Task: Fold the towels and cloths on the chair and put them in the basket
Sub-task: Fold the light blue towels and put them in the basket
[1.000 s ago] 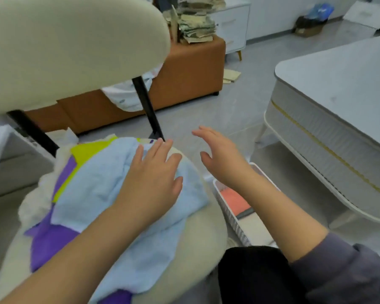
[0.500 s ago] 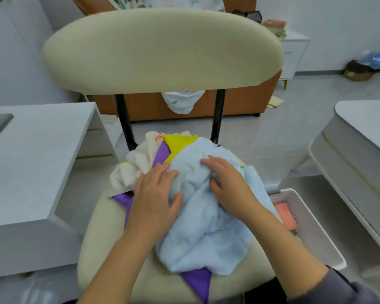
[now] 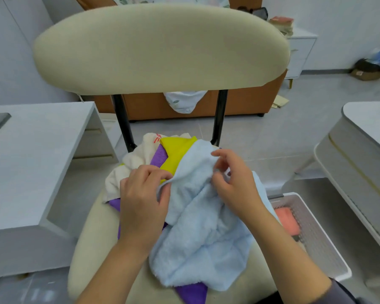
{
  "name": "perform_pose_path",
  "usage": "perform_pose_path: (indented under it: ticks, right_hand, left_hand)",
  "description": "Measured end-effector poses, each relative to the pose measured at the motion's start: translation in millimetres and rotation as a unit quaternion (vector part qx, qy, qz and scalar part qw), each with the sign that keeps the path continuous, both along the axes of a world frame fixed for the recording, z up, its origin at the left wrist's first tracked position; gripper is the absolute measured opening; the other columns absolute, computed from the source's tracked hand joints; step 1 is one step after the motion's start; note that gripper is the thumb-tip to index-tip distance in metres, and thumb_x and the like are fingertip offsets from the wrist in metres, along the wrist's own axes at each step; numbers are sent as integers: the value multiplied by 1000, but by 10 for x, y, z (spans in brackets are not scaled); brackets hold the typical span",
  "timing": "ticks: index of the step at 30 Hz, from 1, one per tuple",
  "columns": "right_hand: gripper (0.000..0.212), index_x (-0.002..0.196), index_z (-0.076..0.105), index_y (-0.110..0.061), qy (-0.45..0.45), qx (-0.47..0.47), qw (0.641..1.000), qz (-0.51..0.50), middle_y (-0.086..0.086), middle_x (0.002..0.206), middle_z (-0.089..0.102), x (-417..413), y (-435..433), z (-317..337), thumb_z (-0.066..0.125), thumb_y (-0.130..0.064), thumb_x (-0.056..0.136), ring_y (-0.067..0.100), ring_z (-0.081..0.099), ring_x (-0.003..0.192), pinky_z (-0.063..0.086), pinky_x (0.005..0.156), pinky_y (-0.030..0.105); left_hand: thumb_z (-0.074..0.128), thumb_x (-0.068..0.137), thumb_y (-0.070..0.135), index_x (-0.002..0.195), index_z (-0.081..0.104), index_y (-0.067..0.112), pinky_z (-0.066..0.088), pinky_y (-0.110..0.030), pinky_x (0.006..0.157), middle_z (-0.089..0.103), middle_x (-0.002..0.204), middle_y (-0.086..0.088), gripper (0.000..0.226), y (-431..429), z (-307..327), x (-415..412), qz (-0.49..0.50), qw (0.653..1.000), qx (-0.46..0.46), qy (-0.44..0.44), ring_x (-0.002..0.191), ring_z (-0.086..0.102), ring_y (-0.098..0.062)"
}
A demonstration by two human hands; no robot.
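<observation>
OK, four cloths on cream padded chair [image 3: 86, 249]: fluffy light-blue towel [image 3: 202, 238] topmost, long axis backrest-to-front, over yellow cloth [image 3: 176, 154], purple cloth [image 3: 159, 155], cream towel [image 3: 140, 154]. Left hand [image 3: 140, 200] and right hand [image 3: 235, 183] pinch its far edge. One white slatted basket [image 3: 316, 238] right of the seat.

On my feed the chair [image 3: 160, 47] is cream, its back posts [image 3: 123, 123] black. The pale blue towel [image 3: 198, 227] on top is plain. Under it I make out a bright yellow cloth [image 3: 173, 154], a purple cloth [image 3: 193, 292] and an off-white towel [image 3: 136, 159] with a small red mark [image 3: 157, 138] near its edge. The basket [image 3: 320, 244] is white, its walls finely perforated; the folded cloth [image 3: 286, 220] in it is salmon pink. The desk [image 3: 31, 154] is white, the floor [image 3: 272, 132] pale grey tile.
</observation>
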State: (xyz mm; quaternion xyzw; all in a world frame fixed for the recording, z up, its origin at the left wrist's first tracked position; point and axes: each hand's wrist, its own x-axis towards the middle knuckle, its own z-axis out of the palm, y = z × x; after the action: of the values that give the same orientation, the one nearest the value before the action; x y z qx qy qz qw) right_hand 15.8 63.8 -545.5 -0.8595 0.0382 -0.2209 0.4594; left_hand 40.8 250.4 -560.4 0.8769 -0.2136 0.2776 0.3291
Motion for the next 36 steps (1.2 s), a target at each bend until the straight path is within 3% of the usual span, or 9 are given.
perform_pose_path:
  ticks: [5, 8, 15, 20, 22, 24, 28, 31, 36]
  right_hand:
    - [57, 119, 57, -30, -72, -241, 957, 141, 0, 150, 35, 34, -14, -141, 50, 0, 71, 23, 19, 145, 20, 114, 45]
    - [18, 88, 59, -21, -116, -232, 957, 130, 3, 126, 55, 60, 3, -149, 64, -15, 72, 20, 41, 127, 32, 104, 49]
    - [27, 62, 52, -9, -196, -296, 935, 1, 3, 81, 58, 116, -164, -48, 66, -29, 74, 16, 46, 78, 29, 84, 26]
    - [23, 61, 53, -16, -84, -304, 945, 88, -5, 64, 53, -8, -504, 209, 64, -32, 74, 8, 45, 63, 38, 93, 36]
    - [33, 58, 47, -14, 2, -316, 941, 124, -1, 53, 43, -91, -484, 475, 63, -37, 76, 11, 34, 52, 45, 73, 34]
    - [33, 62, 51, -16, 97, -279, 940, 172, -3, 53, 45, -161, -447, 819, 66, -40, 78, 11, 40, 52, 37, 55, 29]
    - [14, 83, 70, -14, 259, -72, 906, 327, -4, 79, 69, -397, -411, 1566, 72, -27, 81, 7, 64, 71, 50, 62, 23]
    - [16, 84, 75, -17, 265, 98, 890, 358, 5, 87, 72, -566, -417, 2034, 71, -27, 72, 15, 70, 77, 55, 64, 24]
    - [24, 101, 64, -14, 202, 65, 917, 337, 6, 97, 70, -776, -387, 2756, 62, -11, 78, 20, 68, 90, 57, 73, 31]
  left_hand:
    - [47, 93, 11, 93, 57, 14, 49, -32, 77, 60, 96, 2, 11, -48, -5, -76, -212, 974, -51, -54, 88, 61, -19]
    - [44, 94, 13, 97, 54, 18, 49, -26, 70, 56, 95, 6, 11, -61, -24, -88, -230, 971, -50, -36, 84, 59, -13]
    - [38, 97, 28, 104, 62, 15, 44, -26, 65, 65, 90, 3, 28, 50, -50, 34, -110, 992, -49, 30, 79, 56, -10]
    - [27, 93, 43, 99, 58, 20, 42, -35, 54, 65, 75, -5, 39, 219, 142, 124, -40, 999, -1, 38, 69, 57, -31]
    - [24, 92, 46, 99, 54, 25, 40, -35, 53, 63, 73, -7, 38, 297, 343, 196, -42, 998, 27, 27, 67, 57, -35]
    - [20, 92, 48, 99, 52, 24, 40, -35, 53, 63, 72, -6, 40, 335, 641, 282, -47, 998, 46, 0, 66, 57, -34]
    - [22, 91, 43, 104, 56, 16, 40, -36, 59, 66, 83, -13, 45, 359, 1397, 359, -40, 991, 121, -51, 75, 60, -37]
    - [31, 100, 37, 105, 57, 10, 41, -38, 63, 66, 92, -18, 38, 365, 1916, 293, -56, 977, 192, -77, 81, 60, -39]
    - [35, 100, 32, 105, 55, 12, 41, -36, 62, 66, 94, -16, 28, 481, 2753, 2, -31, 958, 251, -139, 81, 60, -36]
